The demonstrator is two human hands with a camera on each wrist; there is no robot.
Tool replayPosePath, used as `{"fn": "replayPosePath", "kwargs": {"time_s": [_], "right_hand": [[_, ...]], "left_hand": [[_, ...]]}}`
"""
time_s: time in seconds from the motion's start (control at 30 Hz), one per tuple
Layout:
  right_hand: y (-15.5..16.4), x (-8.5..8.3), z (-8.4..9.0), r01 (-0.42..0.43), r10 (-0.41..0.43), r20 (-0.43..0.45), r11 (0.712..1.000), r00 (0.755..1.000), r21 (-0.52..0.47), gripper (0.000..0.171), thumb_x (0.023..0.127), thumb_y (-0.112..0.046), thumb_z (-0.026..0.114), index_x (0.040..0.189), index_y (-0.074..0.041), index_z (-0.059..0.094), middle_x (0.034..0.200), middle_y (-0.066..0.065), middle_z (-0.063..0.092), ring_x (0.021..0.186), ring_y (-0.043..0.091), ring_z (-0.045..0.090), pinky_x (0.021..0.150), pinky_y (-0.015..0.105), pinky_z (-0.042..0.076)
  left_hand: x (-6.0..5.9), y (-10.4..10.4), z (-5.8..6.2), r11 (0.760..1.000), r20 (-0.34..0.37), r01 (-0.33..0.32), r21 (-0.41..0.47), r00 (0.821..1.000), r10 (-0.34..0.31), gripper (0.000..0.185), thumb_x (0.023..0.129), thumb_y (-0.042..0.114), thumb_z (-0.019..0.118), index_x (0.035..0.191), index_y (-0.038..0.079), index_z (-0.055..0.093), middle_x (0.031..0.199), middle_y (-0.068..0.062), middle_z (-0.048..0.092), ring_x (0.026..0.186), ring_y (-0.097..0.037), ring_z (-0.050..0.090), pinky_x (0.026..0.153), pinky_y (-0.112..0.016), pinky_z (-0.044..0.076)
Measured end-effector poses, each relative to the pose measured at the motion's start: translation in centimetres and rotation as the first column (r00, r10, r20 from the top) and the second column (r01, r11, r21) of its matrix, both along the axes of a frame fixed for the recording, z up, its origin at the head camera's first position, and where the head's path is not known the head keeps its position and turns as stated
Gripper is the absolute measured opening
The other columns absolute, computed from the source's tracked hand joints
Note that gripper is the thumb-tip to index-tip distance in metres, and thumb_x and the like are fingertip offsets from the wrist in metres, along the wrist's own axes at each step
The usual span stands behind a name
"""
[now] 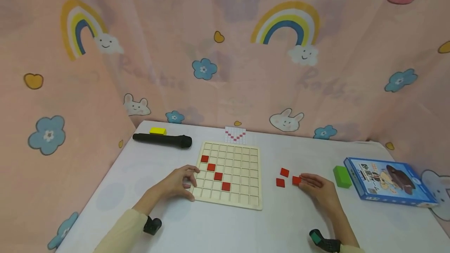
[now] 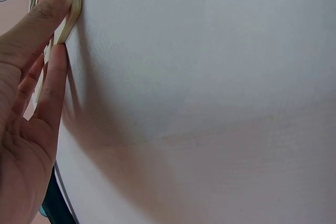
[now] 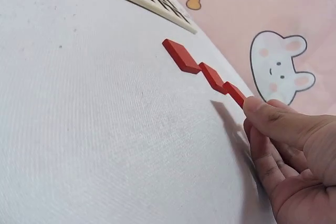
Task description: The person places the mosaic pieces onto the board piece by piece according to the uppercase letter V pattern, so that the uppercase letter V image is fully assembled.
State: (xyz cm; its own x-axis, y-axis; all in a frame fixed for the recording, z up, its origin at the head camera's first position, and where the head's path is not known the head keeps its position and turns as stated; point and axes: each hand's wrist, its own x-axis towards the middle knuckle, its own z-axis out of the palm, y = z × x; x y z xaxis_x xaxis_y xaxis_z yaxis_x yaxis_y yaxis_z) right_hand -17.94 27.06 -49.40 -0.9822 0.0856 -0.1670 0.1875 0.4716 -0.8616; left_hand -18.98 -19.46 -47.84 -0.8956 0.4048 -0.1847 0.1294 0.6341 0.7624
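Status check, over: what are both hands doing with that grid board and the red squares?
Left hand holds wooden grid board at its edge. Right hand pinches one loose red tile. Four tiles already on board. Nothing in the way.

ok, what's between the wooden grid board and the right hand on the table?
Head view: two loose red tiles lie between the board and the right hand; a third tile is at its fingertips. Otherwise bare white table.
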Motion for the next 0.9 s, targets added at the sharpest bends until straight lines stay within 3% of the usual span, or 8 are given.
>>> {"fn": "replayPosePath", "kwargs": {"time_s": [0.13,0.33,0.57,0.9], "right_hand": [[-0.3,0.2,0.3,0.029,-0.028,0.024,0.999,0.999,-0.041,0.052,0.09,-0.024,0.069,0.133,0.0,0.052,0.129,0.018,0.058,0.098,-0.001,0.062,0.08,0.007,0.047],[-1.2,0.3,0.7,0.025,-0.023,0.034,0.997,0.999,-0.068,0.052,0.091,-0.029,0.067,0.134,-0.003,0.053,0.13,0.015,0.058,0.115,0.015,0.058,0.083,0.008,0.047],[-2.8,0.7,1.1,0.012,-0.009,0.028,0.994,1.0,-0.104,0.048,0.091,-0.024,0.067,0.132,-0.002,0.054,0.128,0.015,0.06,0.121,0.026,0.054,0.084,0.01,0.048],[-5.3,0.2,0.9,-0.018,0.014,-0.027,0.99,1.0,-0.142,0.047,0.087,-0.019,0.072,0.127,0.001,0.058,0.123,0.017,0.062,0.107,0.015,0.063,0.086,0.018,0.051]], "left_hand": [[0.0,0.0,0.0,1.0,-0.002,0.007,0.005,1.0,-0.007,0.031,0.062,0.01,0.09,0.08,0.015,0.064,0.137,-0.003,0.047,0.124,-0.029,0.044,0.086,-0.023,0.053],[0.0,0.0,-0.2,1.0,-0.007,0.004,0.005,1.0,-0.004,0.032,0.061,0.009,0.09,0.08,0.015,0.064,0.137,-0.004,0.047,0.124,-0.028,0.045,0.085,-0.023,0.053],[0.0,0.0,-0.2,1.0,-0.006,-0.001,0.008,1.0,0.001,0.032,0.062,0.008,0.09,0.08,0.014,0.064,0.137,-0.004,0.047,0.123,-0.029,0.045,0.085,-0.023,0.053],[0.0,0.0,-0.3,1.0,-0.003,-0.006,0.01,1.0,0.006,0.032,0.061,0.009,0.09,0.08,0.014,0.064,0.137,-0.004,0.047,0.124,-0.029,0.045,0.086,-0.023,0.053]]}}
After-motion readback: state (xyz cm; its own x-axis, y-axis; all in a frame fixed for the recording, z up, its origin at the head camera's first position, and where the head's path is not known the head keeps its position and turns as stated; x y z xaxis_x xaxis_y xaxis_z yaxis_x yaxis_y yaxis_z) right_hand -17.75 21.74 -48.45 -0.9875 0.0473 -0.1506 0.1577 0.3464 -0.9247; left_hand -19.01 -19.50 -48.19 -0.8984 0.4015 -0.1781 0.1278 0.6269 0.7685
